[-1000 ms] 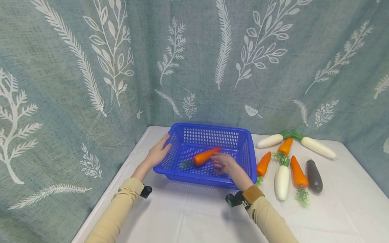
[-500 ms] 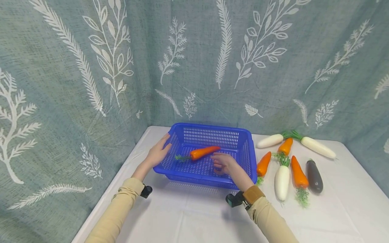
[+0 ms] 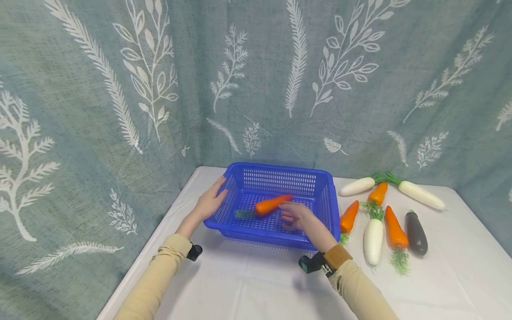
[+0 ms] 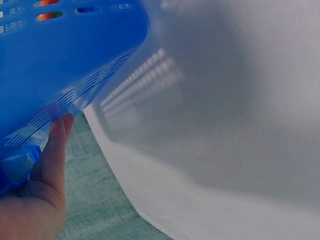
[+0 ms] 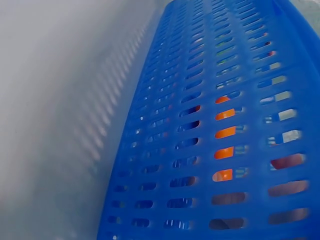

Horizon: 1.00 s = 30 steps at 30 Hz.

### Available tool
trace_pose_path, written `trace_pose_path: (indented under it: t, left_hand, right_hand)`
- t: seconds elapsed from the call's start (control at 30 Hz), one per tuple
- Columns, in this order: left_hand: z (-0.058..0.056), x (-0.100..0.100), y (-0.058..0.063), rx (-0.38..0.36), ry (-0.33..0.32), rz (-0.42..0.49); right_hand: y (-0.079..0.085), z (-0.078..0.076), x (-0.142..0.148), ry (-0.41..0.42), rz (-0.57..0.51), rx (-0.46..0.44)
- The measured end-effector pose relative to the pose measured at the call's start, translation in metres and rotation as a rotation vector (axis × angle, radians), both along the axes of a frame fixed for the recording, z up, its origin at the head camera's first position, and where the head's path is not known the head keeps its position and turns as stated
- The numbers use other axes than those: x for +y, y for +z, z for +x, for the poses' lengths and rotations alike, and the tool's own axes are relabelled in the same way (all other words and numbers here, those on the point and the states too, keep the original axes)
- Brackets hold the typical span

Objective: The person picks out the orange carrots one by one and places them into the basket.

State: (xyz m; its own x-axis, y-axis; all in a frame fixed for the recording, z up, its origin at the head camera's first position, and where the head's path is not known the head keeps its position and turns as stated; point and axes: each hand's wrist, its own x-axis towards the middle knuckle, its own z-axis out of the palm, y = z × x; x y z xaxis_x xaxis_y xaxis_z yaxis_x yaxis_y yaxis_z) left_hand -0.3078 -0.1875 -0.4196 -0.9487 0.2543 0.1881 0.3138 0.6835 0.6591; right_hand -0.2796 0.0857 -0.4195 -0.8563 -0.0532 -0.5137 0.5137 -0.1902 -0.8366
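Left hand (image 3: 210,200) and right hand (image 3: 297,216) are both at the blue basket (image 3: 256,233), which stands near the far edge of the table (image 3: 240,284). On the basket's 9 o'clock side the left hand seems to grip the rim, thumb over the inside, fingers along the outer wall. The right hand reaches in over the near edge from 5 o'clock, fingers loosely bent and holding nothing, just beside a carrot (image 3: 267,206); whether a fingertip touches it I cannot tell. That carrot lies on the basket floor, tip towards 2 o'clock, greens towards 8.

Its placing looks finished, I would judge — it rests there free of any grip. Seven vegetables are left outside, all around 3 o'clock from the basket and none in a hand: three more carrots (image 3: 349,216) — the nearest just beside the basket wall — plus three white radishes (image 3: 373,242) and one dark eggplant (image 3: 417,234).

White cloth (image 4: 240,130) covers the table, faintly creased. Two beige sleeves (image 3: 160,271) cross its near part at 7 and 5 o'clock. Behind, from 9 o'clock round past 12 to 3, hangs a grey-green curtain (image 3: 272,89) printed with white leaves and sprigs.
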Motion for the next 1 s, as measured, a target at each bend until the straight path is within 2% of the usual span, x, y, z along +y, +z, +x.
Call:
trace_pose_path:
  t: [0.27,0.53,0.7,1.0]
  left_hand:
    - [0.002,0.001,-0.002,-0.009,-0.008,0.000]
    - [-0.001,0.000,0.000,-0.020,0.011,0.011]
    - [-0.001,0.000,0.000,-0.029,0.011,0.012]
    - [-0.001,-0.002,0.000,-0.018,0.007,0.003]
  right_hand:
    - [0.000,0.001,0.003,-0.006,-0.080,-0.033]
    - [0.014,0.005,0.008,0.014,-0.180,-0.002]
    - [0.020,0.005,0.012,0.056,-0.160,0.019]
    - [0.028,0.010,0.025,0.164,-0.062,0.093]
